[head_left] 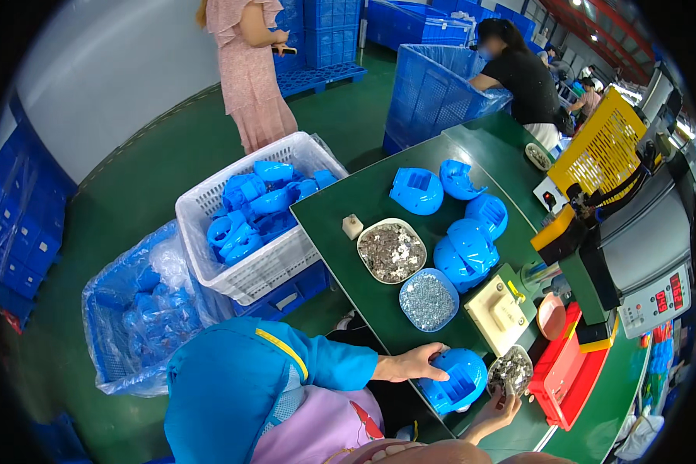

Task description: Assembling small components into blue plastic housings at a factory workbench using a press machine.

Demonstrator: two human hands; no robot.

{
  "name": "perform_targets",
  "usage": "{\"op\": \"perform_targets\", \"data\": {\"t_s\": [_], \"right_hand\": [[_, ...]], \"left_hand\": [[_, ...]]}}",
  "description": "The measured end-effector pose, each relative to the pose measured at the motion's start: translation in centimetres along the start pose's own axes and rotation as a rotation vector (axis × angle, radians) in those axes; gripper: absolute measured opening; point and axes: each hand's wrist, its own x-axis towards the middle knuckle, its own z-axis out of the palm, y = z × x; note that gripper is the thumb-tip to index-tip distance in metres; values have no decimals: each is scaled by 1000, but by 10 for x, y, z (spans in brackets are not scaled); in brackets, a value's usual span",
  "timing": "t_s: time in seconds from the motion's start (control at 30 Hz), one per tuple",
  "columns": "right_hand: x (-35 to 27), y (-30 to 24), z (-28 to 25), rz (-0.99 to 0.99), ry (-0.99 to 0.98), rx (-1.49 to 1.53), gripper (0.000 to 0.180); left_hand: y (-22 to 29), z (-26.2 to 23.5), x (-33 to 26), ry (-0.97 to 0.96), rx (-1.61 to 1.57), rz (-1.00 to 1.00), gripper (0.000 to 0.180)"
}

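My left hand (418, 363) grips a glossy blue plastic shell (464, 377) with slots by its left side, at the near edge of the green table. My right hand (499, 414) is at the near rim of a pale bowl (530, 370) of small metal parts. Its fingertips are drawn together; whatever they hold is too small to make out. Beyond the shell stand a light blue bowl (404, 311) of small silvery pieces and a cream dish (361, 251) of mixed small parts. A cream fixture block (499, 312) sits under the machine.
Several blue shells (465, 251) lie farther up the table. At right are a red bin (557, 375), a small pinkish dish (551, 315) and a machine (634, 255) with a yellow guard (595, 147). Left stands a white crate (267, 282) of blue parts. Other people stand beyond.
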Motion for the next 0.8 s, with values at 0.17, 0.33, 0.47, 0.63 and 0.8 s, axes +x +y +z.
{"op": "perform_targets", "data": {"t_s": [0.17, 0.33, 0.47, 0.63, 0.8], "right_hand": [[4, 11, -1, 44, 20, -13, 15], [6, 19, 5, 174, 143, 313, 13], [-7, 25, 1, 385, 301, 504, 11], [-67, 45, -31, 543, 320, 412, 11], [-60, 21, -23, 320, 140, 42, 16]], "left_hand": [[-1, 0, 8, -21, 3, 1, 84], [-2, -2, 13, -39, 2, 19, 82], [7, -2, 5, -18, -24, 19, 81], [-2, 5, 2, -74, -30, -20, 78], [3, -2, 10, -26, 237, 49, 63]]}}
